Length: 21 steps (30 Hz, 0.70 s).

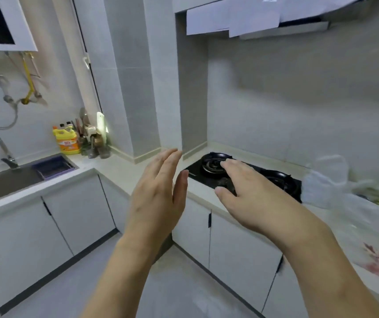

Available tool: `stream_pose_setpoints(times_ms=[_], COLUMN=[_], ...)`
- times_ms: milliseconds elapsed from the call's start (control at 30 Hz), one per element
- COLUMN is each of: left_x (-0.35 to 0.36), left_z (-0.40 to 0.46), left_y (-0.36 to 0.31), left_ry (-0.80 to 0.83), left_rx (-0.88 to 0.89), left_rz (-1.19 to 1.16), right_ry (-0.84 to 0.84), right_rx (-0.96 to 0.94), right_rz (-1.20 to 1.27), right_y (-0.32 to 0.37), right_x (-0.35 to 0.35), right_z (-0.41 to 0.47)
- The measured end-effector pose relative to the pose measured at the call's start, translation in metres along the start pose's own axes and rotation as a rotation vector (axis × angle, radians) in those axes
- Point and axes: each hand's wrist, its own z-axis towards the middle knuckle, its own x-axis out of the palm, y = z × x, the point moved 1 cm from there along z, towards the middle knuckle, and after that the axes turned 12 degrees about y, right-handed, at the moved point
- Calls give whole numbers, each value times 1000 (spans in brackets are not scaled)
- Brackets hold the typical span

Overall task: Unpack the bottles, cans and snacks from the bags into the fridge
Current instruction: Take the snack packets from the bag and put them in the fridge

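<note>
Both our hands are released and hold nothing: the left hand [158,193] with straight fingers, the right hand [248,193] spread above the stove [278,180]. The plastic bags [349,203] lie on the counter, right of the right hand. We should reach there first and open one bag calmly; the fridge is not visible.

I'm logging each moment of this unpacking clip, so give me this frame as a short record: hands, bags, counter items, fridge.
left hand: left hand open, fingers straight, holds nothing, raised in front of the counter
right hand: right hand open, palm down, empty, in front of the black two-burner gas hob
bags: translucent white plastic bags on the pale counter, at the right, blurred
sink side: steel sink, yellow detergent jug
fridge: not in view
</note>
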Motion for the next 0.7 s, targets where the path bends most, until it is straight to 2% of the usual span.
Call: stream_pose_setpoints(times_ms=[167,433,700], left_x=[43,106,146], left_z=[25,39,48], left_y=[-38,-137,-216], left_ry=[85,227,325], left_rx=[127,330,431], left_rz=[-135,-311,-346], right_ry=[-95,-231,-298], right_rx=[211,521,661], right_rz=[7,8,-5], right_y=[-43,-118,-178], right_x=[-11,-33,-48], right_z=[-29,-110,-160])
